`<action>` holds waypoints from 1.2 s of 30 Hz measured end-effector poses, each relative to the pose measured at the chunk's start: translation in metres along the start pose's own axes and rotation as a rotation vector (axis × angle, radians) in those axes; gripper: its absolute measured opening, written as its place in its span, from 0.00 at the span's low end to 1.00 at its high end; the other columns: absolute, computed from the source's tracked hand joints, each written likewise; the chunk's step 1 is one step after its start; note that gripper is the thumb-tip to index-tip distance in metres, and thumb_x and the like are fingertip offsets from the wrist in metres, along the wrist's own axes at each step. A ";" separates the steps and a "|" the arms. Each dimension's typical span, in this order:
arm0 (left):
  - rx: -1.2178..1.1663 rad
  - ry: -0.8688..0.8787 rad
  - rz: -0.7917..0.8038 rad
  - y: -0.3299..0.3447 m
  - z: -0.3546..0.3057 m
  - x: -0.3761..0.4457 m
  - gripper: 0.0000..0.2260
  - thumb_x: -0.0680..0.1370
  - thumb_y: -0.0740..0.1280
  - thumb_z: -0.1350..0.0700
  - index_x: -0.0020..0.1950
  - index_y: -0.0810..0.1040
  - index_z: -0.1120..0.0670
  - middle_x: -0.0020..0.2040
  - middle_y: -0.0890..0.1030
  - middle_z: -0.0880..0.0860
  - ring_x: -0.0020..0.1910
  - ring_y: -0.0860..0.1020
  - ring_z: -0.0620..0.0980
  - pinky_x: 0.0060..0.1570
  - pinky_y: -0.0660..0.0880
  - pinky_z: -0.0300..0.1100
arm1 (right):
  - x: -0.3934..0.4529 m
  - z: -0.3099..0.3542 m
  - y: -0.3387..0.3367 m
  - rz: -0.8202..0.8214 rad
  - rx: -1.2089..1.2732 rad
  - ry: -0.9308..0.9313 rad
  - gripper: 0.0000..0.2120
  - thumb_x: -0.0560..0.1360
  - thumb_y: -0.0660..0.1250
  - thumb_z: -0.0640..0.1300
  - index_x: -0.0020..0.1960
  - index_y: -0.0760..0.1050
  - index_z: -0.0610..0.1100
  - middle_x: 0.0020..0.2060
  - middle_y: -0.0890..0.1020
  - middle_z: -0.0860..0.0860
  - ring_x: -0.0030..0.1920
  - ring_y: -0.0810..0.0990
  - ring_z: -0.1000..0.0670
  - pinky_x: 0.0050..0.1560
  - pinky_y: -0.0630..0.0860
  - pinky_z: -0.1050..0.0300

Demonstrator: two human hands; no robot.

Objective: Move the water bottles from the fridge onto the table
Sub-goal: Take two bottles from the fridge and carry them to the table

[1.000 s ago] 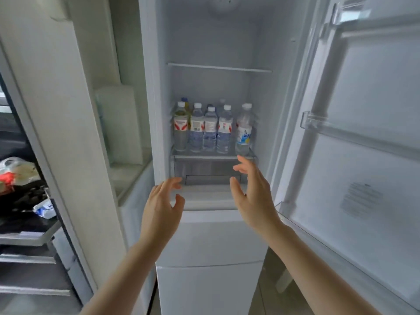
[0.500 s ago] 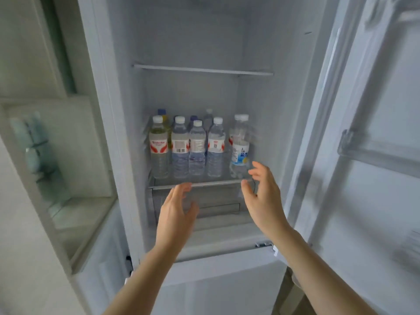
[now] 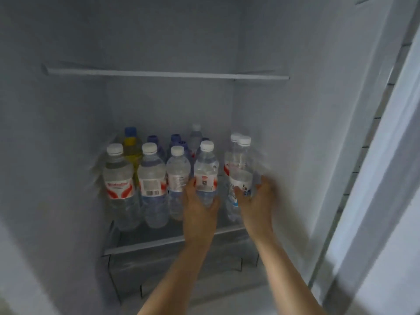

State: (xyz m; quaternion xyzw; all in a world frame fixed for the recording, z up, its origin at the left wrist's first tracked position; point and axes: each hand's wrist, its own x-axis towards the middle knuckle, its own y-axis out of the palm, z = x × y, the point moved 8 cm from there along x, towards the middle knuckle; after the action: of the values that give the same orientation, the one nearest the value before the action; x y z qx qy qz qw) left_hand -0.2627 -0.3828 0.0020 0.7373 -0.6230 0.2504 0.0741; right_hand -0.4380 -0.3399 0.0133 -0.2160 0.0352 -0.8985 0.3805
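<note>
Several clear water bottles with white caps stand on the fridge's lower glass shelf (image 3: 159,243). My left hand (image 3: 198,212) wraps around the lower part of a red-labelled bottle (image 3: 206,169) in the front row. My right hand (image 3: 256,201) curls around a blue-labelled bottle (image 3: 242,169) at the shelf's right end, thumb on its label. Both bottles stand upright on the shelf. Left of them stand two more red-labelled bottles (image 3: 119,178) and a smaller bottle (image 3: 178,171).
A yellow bottle with a blue cap (image 3: 131,148) and several blue-capped bottles (image 3: 176,139) stand in the back row. An upper shelf (image 3: 168,74) spans the fridge above. A clear drawer (image 3: 181,269) sits below the bottles. The open fridge door (image 3: 386,178) is at right.
I have moved closer to the fridge. Both hands reached forward from in front of the shelf's edge and now wrap around two front bottles.
</note>
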 end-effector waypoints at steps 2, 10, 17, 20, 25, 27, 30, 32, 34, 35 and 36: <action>0.006 0.028 -0.006 0.009 0.006 0.009 0.34 0.73 0.70 0.50 0.75 0.59 0.49 0.70 0.72 0.51 0.69 0.72 0.51 0.65 0.73 0.54 | 0.012 -0.015 0.014 0.025 -0.020 0.005 0.36 0.65 0.73 0.56 0.68 0.65 0.46 0.59 0.76 0.45 0.57 0.78 0.45 0.54 0.79 0.44; 0.108 0.130 -0.034 0.024 0.011 0.022 0.36 0.72 0.74 0.56 0.75 0.60 0.60 0.70 0.72 0.58 0.69 0.72 0.54 0.66 0.72 0.50 | 0.024 -0.039 0.032 0.054 0.026 0.030 0.26 0.71 0.74 0.40 0.65 0.68 0.44 0.55 0.79 0.48 0.49 0.80 0.57 0.42 0.79 0.66; 0.077 0.115 -0.024 0.024 0.018 0.028 0.35 0.70 0.77 0.55 0.72 0.64 0.57 0.68 0.74 0.55 0.65 0.75 0.51 0.61 0.77 0.48 | 0.029 -0.043 0.026 0.002 -0.016 0.032 0.27 0.66 0.78 0.45 0.61 0.70 0.45 0.54 0.77 0.47 0.54 0.79 0.47 0.51 0.80 0.48; 0.087 0.119 -0.010 0.019 0.020 0.023 0.36 0.68 0.78 0.54 0.73 0.66 0.55 0.68 0.73 0.53 0.65 0.74 0.46 0.63 0.73 0.37 | 0.026 -0.040 0.022 -0.005 -0.039 0.030 0.29 0.63 0.78 0.51 0.58 0.70 0.44 0.53 0.76 0.45 0.53 0.78 0.46 0.52 0.79 0.45; 0.040 0.112 -0.078 0.000 0.019 0.006 0.33 0.65 0.80 0.54 0.66 0.72 0.55 0.60 0.78 0.53 0.59 0.77 0.46 0.59 0.77 0.45 | 0.008 -0.025 0.012 0.015 0.059 0.000 0.19 0.69 0.76 0.43 0.52 0.69 0.47 0.47 0.78 0.53 0.49 0.80 0.53 0.44 0.78 0.60; 0.017 0.109 -0.081 -0.011 0.013 0.001 0.33 0.64 0.80 0.52 0.66 0.72 0.53 0.60 0.79 0.51 0.59 0.78 0.49 0.56 0.79 0.51 | -0.002 -0.011 0.005 0.035 0.079 -0.030 0.18 0.70 0.75 0.41 0.50 0.67 0.55 0.47 0.77 0.60 0.46 0.80 0.62 0.42 0.76 0.67; -0.035 0.079 -0.065 -0.028 -0.001 -0.010 0.35 0.62 0.78 0.44 0.67 0.71 0.47 0.62 0.78 0.48 0.61 0.78 0.49 0.56 0.79 0.53 | -0.017 0.016 -0.007 0.068 0.101 -0.086 0.19 0.70 0.75 0.42 0.50 0.67 0.57 0.48 0.78 0.60 0.45 0.78 0.67 0.40 0.75 0.72; -0.103 0.045 -0.032 -0.041 -0.013 -0.020 0.35 0.61 0.77 0.41 0.66 0.69 0.41 0.62 0.77 0.44 0.61 0.78 0.47 0.57 0.78 0.53 | -0.031 0.037 -0.015 0.087 0.113 -0.116 0.19 0.70 0.75 0.43 0.52 0.67 0.53 0.47 0.78 0.58 0.43 0.79 0.65 0.37 0.73 0.73; -0.127 0.018 -0.005 -0.058 -0.026 -0.031 0.32 0.61 0.79 0.43 0.60 0.69 0.35 0.58 0.78 0.40 0.57 0.78 0.44 0.56 0.79 0.51 | -0.049 0.055 -0.024 0.081 0.125 -0.160 0.19 0.69 0.75 0.44 0.53 0.68 0.50 0.47 0.79 0.57 0.44 0.80 0.63 0.39 0.76 0.69; -0.137 0.003 0.019 -0.067 -0.032 -0.039 0.31 0.62 0.80 0.45 0.58 0.68 0.33 0.54 0.78 0.37 0.55 0.79 0.41 0.55 0.79 0.49 | -0.060 0.062 -0.030 0.076 0.132 -0.168 0.19 0.69 0.75 0.43 0.53 0.69 0.49 0.46 0.80 0.57 0.45 0.80 0.63 0.41 0.77 0.67; -0.152 -0.009 0.041 -0.075 -0.036 -0.046 0.31 0.62 0.80 0.47 0.56 0.67 0.32 0.51 0.78 0.35 0.53 0.79 0.39 0.55 0.79 0.46 | -0.072 0.064 -0.034 0.077 0.138 -0.165 0.18 0.69 0.76 0.43 0.52 0.69 0.49 0.46 0.80 0.57 0.46 0.81 0.62 0.43 0.78 0.65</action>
State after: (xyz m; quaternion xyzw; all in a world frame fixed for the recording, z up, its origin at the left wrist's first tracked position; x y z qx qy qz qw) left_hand -0.2058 -0.3107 0.0271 0.7178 -0.6555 0.2006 0.1220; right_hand -0.3902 -0.2589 0.0533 -0.2608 -0.0500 -0.8627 0.4304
